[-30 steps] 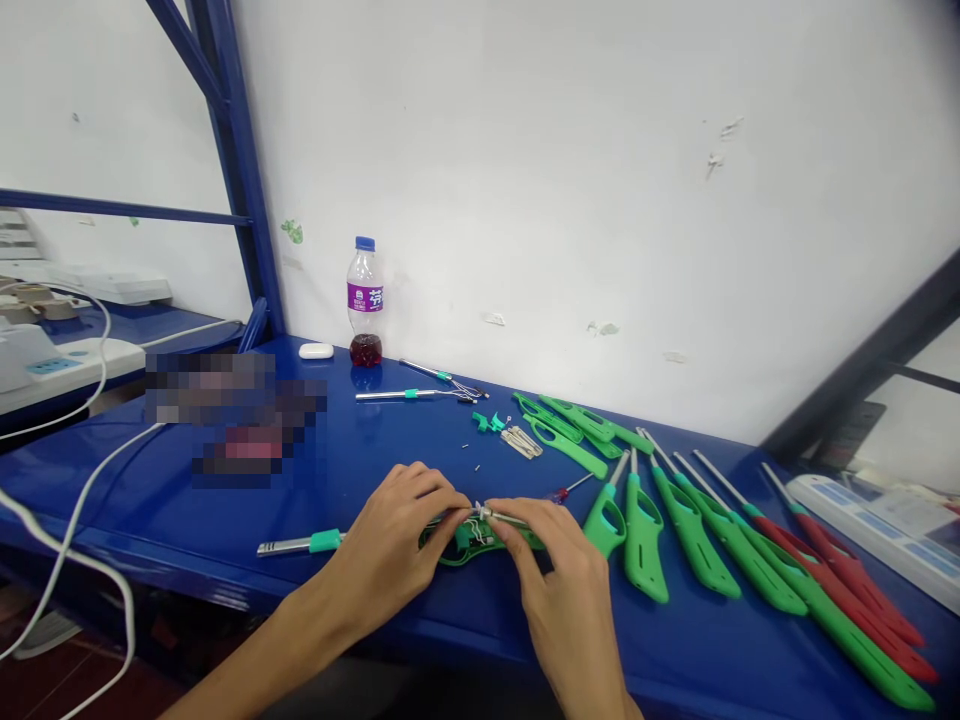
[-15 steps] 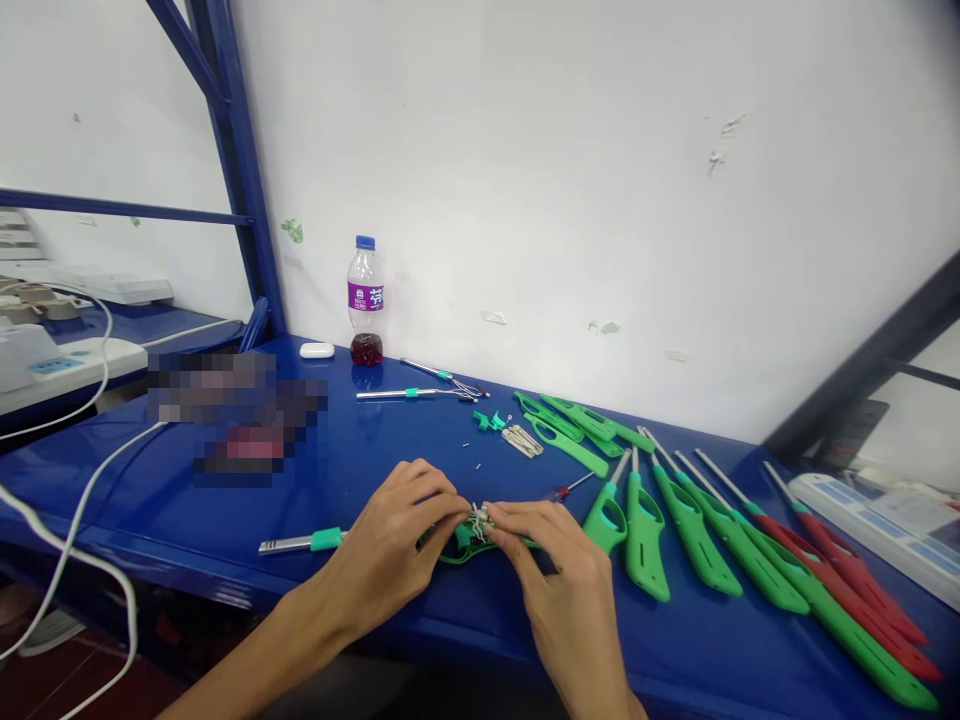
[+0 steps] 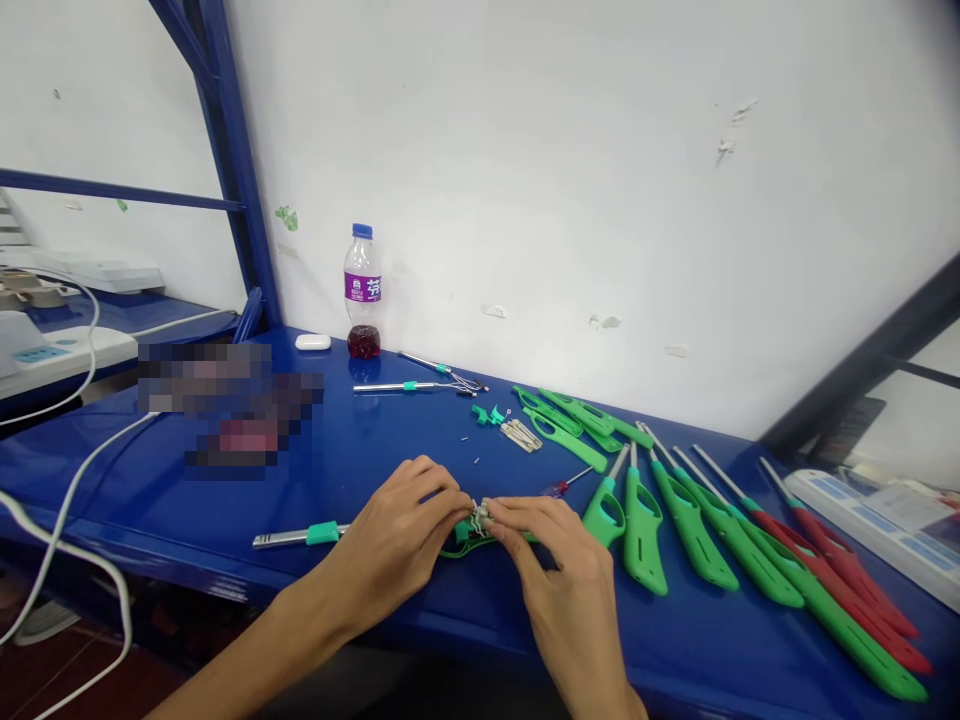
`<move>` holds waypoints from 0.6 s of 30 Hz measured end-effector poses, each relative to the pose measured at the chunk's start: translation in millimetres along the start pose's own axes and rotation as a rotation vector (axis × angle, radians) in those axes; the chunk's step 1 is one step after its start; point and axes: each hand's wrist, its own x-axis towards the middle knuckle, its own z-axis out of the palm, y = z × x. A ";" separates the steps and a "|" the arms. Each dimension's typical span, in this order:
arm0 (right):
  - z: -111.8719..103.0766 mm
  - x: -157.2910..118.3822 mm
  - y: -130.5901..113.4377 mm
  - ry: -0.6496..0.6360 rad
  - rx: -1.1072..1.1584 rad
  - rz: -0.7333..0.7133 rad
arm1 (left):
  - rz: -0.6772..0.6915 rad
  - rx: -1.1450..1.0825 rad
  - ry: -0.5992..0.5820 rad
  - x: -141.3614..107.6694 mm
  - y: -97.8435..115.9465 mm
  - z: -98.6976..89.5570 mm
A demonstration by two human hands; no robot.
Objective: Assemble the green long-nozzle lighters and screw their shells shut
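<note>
Near the front edge of the blue table, my left hand (image 3: 409, 520) pinches a small part at an opened green lighter body (image 3: 465, 545). From the right, my right hand (image 3: 559, 550) closes thumb and fingers on a small metallic part (image 3: 482, 517) at the same body. The fingers cover much of both parts. A metal tube with a teal collar (image 3: 323, 533) sticks out to the left from under my left hand. Just beyond my right hand lies a screwdriver with a red handle (image 3: 555, 489).
Assembled green lighters (image 3: 643, 530) and red ones (image 3: 862, 570) fan out at the right. Behind are green shells (image 3: 566, 440), flat metal pieces (image 3: 520, 435), teal clips (image 3: 489, 415), wired tubes (image 3: 397, 387) and a bottle (image 3: 364, 290). A white cable (image 3: 82, 490) crosses the left.
The view has shifted slightly, so the bottle and shelf frame appear a little higher and further left. Both hands keep nearly the same hold at the green body.
</note>
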 end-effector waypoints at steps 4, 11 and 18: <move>0.0 0.2 0.9 0.010 -0.069 0.018 | -0.063 0.038 -0.051 0.2 1.1 3.3; 1.0 -1.6 2.3 -0.001 -0.196 -0.008 | -0.218 0.124 -0.203 -2.2 5.7 -27.5; 3.4 -3.6 1.2 0.004 -0.263 -0.026 | -0.322 0.149 -0.360 -17.8 -18.7 -56.6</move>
